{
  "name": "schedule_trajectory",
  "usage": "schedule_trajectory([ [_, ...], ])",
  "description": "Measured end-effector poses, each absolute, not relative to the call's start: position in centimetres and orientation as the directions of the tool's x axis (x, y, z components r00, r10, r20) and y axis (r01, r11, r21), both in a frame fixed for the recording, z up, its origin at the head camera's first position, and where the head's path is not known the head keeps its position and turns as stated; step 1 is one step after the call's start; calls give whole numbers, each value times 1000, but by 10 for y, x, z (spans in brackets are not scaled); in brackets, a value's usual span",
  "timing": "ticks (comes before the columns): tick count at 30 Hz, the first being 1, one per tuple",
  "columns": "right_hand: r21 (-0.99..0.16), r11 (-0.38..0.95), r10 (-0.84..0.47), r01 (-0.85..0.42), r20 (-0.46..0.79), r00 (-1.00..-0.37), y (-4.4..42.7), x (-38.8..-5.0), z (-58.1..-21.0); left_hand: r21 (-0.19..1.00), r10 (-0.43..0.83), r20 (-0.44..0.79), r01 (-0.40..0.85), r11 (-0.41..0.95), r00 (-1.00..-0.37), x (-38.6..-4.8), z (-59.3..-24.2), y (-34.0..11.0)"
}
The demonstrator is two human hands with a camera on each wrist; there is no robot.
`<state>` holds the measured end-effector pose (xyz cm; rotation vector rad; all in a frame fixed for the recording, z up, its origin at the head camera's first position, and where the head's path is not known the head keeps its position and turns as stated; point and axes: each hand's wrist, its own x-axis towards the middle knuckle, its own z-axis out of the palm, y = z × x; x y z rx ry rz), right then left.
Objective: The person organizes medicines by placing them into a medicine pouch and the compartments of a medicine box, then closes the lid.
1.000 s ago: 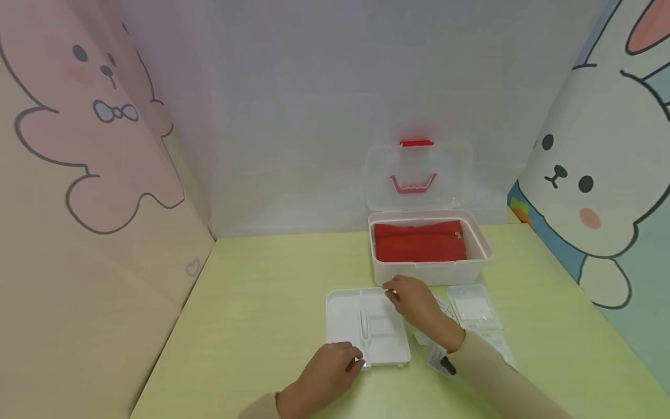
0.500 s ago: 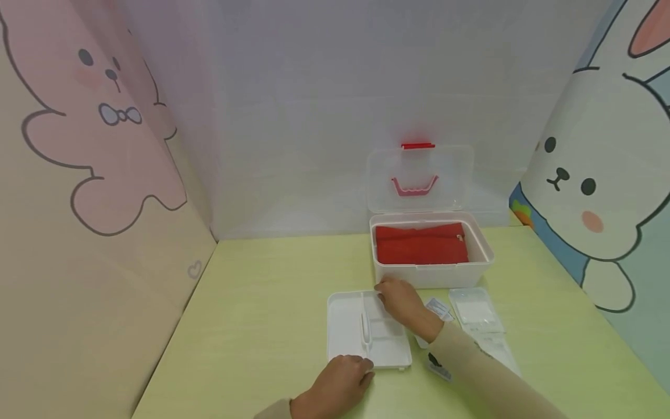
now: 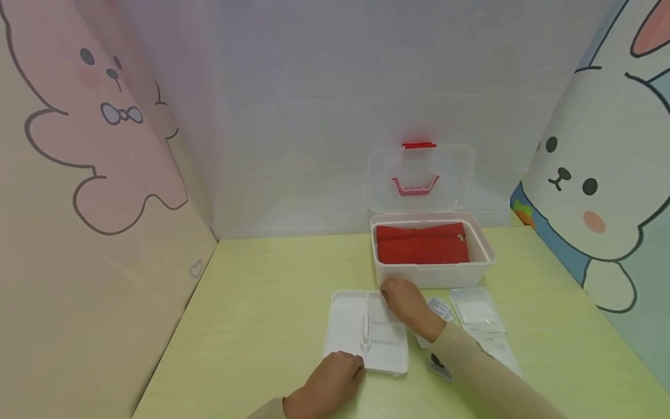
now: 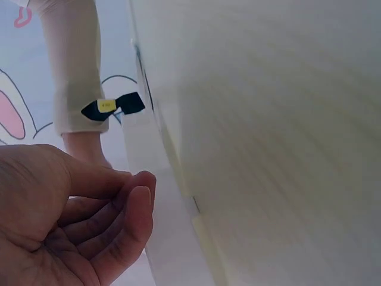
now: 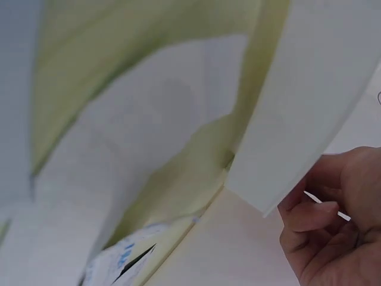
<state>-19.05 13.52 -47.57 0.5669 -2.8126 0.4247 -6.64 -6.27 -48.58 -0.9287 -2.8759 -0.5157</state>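
"While the white tray [image 3: 342, 326] sits between both hands, what's the grip?"

"Pinching! The left hand [image 3: 328, 383] has its near edge, the right hand [image 3: 408, 304] its far right corner."

"And where's the tray?"

"Well in from the desk's [image 3: 272, 285] far edge, just in front of the white box [image 3: 434, 277], which stands at that edge, red cloth [image 3: 421, 247] inside. Clear packets [image 3: 478, 311] lie toward the desk's right edge!"

Left hand [image 3: 331, 381] curled, right hand [image 3: 407, 302] curled farther forward

Tray [image 3: 342, 326] before box [image 3: 434, 274], packets [image 3: 477, 307] right of tray
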Motion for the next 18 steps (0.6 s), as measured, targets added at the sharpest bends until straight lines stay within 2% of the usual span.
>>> schedule_trajectory([
  [12, -241, 898, -314, -367, 233, -920, 146, -177, -471, 371, 466, 180, 498, 784, -867, -78, -487, -89],
  [18, -241, 913, -291, -329, 178, -940, 150, -163, -469, 359, 403, 192, 446, 820, -895, -87, -484, -101],
])
